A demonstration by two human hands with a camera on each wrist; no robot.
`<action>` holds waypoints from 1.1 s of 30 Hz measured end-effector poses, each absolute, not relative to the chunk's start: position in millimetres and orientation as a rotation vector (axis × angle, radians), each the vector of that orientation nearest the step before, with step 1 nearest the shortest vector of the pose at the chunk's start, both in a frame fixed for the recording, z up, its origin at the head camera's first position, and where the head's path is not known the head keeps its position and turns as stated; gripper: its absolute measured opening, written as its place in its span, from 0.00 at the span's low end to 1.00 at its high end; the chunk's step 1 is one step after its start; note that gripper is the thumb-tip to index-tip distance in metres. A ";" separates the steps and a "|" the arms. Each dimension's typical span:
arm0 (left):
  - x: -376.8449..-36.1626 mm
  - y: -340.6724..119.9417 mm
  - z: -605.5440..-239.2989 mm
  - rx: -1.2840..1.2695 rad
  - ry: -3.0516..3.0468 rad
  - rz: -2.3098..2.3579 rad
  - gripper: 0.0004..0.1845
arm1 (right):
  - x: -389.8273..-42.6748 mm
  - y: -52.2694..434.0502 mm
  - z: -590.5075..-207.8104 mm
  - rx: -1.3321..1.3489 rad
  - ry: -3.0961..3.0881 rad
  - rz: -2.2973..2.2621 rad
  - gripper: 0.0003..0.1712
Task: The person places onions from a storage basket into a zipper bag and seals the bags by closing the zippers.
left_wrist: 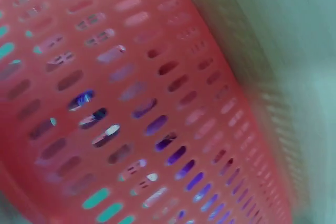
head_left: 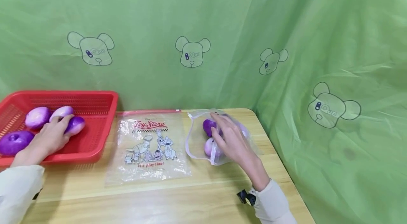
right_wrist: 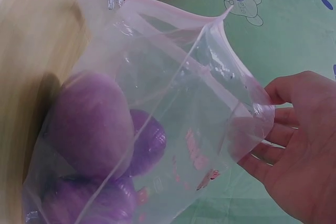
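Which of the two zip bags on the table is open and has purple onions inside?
The right-hand bag by the right hand; the Toy Story bag lies flat and sealed.

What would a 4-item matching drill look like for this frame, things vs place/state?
Things:
1. red basket
2. printed zip bag
3. open clear bag
4. left hand

Places/states:
A. lies flat and empty at the table's middle
B. at the right hand, holds purple onions
C. far left of the table, holds loose purple onions
D. rests on a purple onion in the basket

Pairs: 1-C, 2-A, 3-B, 4-D
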State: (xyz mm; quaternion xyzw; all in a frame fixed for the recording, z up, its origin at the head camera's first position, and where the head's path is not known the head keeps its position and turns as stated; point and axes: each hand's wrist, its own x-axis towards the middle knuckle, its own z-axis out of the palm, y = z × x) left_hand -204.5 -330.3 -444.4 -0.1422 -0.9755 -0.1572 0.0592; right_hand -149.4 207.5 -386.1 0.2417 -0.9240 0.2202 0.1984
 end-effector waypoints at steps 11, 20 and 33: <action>-196.5 -325.9 -440.3 -0.506 -2.773 -0.440 0.33 | -148.0 213.0 -384.4 0.672 -2.587 0.605 0.28; -184.9 -311.7 -428.4 -0.541 -2.561 -0.485 0.35 | -149.0 214.5 -386.6 0.673 -2.588 0.615 0.27; -163.5 -270.4 -405.0 -0.519 -2.438 -0.573 0.37 | -147.1 215.1 -384.3 0.639 -2.595 0.667 0.28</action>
